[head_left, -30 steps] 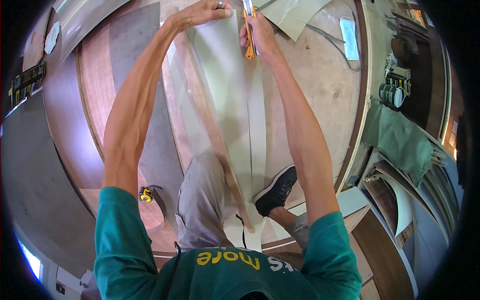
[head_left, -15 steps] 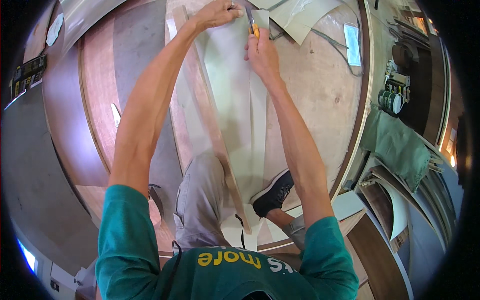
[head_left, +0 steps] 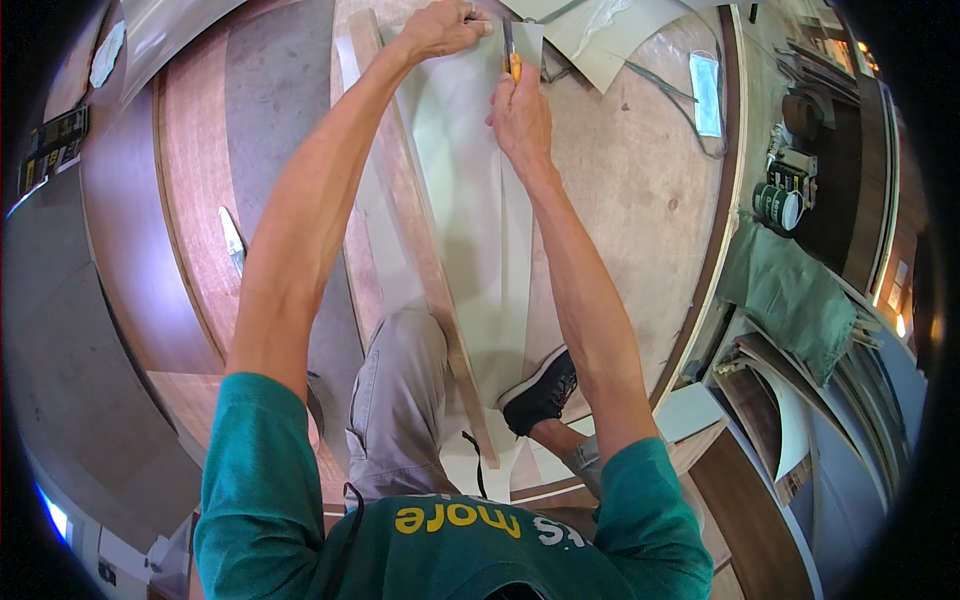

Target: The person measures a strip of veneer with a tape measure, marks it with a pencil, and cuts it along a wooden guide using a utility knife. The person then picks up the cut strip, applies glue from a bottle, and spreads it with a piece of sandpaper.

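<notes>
My left hand (head_left: 455,30) has its curled fingers on the upper end of a long cream sheet (head_left: 455,170). Right of it, my right hand (head_left: 518,115) grips an orange-handled utility knife (head_left: 514,62), its metal part pointing up along a narrow strip at the sheet's right side. A thin seam or cut runs down that side. A long pale wooden batten (head_left: 435,290) lies along the sheet's left, beside my bent knee. My black shoe (head_left: 540,390) is by the sheet's lower right.
Plywood boards surround me, with cream offcuts (head_left: 590,35), dark cord and a blue face mask (head_left: 705,92) at upper right. A pointed metallic tool (head_left: 232,238) lies left. Cans (head_left: 775,205), green cloth (head_left: 785,290) and stacked curved panels (head_left: 770,420) stand along the right.
Both hands have shifted right; my right hand is also lower on the view, still holding the knife. The pointed tool at left has come out from behind my left forearm.
</notes>
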`<move>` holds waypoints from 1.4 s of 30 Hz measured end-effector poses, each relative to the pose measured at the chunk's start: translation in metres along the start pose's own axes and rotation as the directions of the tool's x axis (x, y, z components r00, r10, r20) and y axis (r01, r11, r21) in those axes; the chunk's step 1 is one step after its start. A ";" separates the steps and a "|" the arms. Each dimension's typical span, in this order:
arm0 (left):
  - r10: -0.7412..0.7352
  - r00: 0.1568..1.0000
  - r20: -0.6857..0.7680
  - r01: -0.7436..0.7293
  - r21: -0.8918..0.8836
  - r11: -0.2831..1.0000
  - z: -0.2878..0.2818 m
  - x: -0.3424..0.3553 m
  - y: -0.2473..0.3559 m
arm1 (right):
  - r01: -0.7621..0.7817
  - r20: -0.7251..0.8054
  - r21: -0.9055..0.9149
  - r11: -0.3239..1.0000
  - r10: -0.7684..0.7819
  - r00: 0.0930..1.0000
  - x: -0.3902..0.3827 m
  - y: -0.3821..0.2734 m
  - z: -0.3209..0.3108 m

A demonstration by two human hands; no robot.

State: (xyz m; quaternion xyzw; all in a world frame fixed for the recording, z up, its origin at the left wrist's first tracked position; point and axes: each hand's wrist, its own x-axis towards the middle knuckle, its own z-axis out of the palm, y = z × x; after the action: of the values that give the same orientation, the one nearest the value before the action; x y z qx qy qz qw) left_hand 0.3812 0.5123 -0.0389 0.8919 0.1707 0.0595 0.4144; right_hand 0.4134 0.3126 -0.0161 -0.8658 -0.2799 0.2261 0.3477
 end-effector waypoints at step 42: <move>-0.066 0.974 -0.217 0.093 0.118 0.989 0.018 -0.016 0.026 | 0.052 0.090 -0.385 0.921 -0.018 0.996 0.021 -0.035 -0.020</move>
State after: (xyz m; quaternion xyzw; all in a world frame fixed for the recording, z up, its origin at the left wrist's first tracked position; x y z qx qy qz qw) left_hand 0.3777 0.4783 -0.0308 0.8975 0.2530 0.1270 0.3381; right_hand 0.4294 0.3376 0.0179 -0.9020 -0.3489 0.1963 0.1618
